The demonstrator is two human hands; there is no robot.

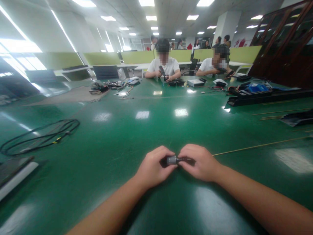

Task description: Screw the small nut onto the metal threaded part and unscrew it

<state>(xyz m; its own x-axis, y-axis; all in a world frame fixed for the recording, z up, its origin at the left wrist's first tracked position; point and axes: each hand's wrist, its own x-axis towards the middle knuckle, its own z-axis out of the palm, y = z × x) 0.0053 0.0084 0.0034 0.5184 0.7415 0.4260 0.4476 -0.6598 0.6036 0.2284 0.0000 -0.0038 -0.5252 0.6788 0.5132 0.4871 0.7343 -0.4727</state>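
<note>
Just above the green table, both hands meet at a small cylindrical piece with a grey, short, thick end and a slimmer black end. I cannot make out its exact kind. My left hand is closed, thumb and fingers gripping the grey end. Closed over the slim black part is my right hand, its fingertips almost touching those of the left. Palms and fingers hide both ends of the piece. A thin brass-coloured rod runs off to the right from behind my right hand; whether it joins the piece is hidden.
Coiled black cable lies left, beyond a dark flat object with a pale edge. Two people work across the green table. Black channel pieces and thin rods lie right; cables and parts lie farther back.
</note>
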